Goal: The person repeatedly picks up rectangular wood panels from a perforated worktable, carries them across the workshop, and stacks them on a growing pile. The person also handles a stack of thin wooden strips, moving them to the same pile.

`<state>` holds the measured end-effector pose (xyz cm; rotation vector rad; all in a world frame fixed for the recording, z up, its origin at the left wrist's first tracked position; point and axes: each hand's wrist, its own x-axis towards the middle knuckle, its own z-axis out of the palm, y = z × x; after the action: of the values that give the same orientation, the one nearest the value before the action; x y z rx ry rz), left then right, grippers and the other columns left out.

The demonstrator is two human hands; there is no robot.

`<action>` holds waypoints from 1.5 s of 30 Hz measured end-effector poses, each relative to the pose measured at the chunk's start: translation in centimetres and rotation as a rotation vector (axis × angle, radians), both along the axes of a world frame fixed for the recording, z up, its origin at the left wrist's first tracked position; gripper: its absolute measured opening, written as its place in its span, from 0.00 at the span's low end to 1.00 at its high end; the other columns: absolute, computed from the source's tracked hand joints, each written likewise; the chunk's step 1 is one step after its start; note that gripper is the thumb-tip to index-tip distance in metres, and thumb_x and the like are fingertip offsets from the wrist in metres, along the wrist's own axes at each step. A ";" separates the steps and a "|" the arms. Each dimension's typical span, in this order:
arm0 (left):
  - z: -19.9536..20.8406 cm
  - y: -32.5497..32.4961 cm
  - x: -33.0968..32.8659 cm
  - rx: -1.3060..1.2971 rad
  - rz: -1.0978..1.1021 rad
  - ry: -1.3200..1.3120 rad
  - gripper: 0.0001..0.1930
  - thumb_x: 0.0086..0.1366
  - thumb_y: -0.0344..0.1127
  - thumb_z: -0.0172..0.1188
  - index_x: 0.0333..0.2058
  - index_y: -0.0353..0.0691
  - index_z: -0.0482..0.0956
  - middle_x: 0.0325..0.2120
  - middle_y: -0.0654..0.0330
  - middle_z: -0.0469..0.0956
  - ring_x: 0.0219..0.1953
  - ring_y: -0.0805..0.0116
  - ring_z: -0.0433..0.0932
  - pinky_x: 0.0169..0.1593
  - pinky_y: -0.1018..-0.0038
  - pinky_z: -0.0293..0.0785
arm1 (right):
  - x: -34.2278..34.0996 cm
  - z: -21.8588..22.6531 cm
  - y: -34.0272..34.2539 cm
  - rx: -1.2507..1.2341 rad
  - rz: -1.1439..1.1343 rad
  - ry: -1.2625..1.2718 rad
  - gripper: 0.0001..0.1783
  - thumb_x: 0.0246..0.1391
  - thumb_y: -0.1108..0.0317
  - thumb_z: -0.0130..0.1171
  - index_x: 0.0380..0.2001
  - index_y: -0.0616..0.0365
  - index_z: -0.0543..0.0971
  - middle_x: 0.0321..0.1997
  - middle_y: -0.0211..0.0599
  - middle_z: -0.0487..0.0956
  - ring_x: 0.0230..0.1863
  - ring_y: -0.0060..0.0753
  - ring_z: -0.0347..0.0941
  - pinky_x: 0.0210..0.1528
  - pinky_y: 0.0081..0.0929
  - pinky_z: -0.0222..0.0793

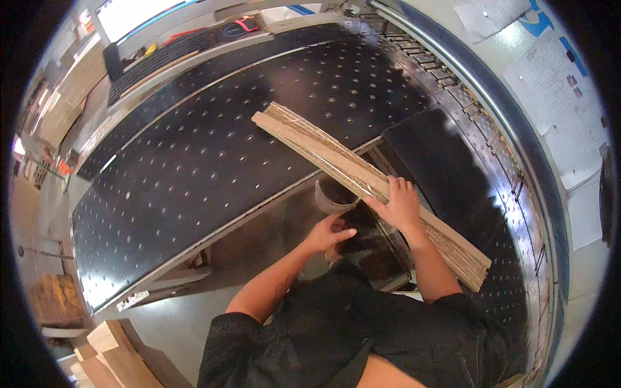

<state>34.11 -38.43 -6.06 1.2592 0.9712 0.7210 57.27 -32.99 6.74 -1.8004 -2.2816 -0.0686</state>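
A bundle of long, narrow wooden strips point(314, 143) lies diagonally across the gap between the dark table sections. My right hand point(402, 205) is closed around its middle, thumb on the near side and fingers over the far side. A curved, translucent strip point(330, 199), like tape or film, loops out beside the bundle's near edge. Just below that loop is my left hand point(328, 235), its fingers loosely bent and the thumb held apart. Nothing shows clearly between them, and whether the fingertips touch the loop is hard to see.
The black tabletop point(213, 161) is studded with small round ball points. A metal rail point(479, 84) curves along the right, by a wall with pinned papers point(550, 90). A keyboard point(158, 68) sits at the far left; wooden blocks point(113, 352) stand at the lower left.
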 end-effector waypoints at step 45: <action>-6.2 -14.6 -12.9 -0.495 0.499 0.188 0.44 0.64 0.73 0.58 0.62 0.38 0.76 0.55 0.53 0.79 0.53 0.58 0.78 0.56 0.62 0.73 | -4.9 1.6 -2.3 -0.336 0.307 0.152 0.70 0.39 0.37 0.77 0.75 0.62 0.51 0.67 0.65 0.66 0.63 0.67 0.68 0.63 0.53 0.67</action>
<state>21.21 -53.03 -12.29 0.6585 1.5396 0.6871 52.39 -35.29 8.32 -1.5019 -2.5398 0.5136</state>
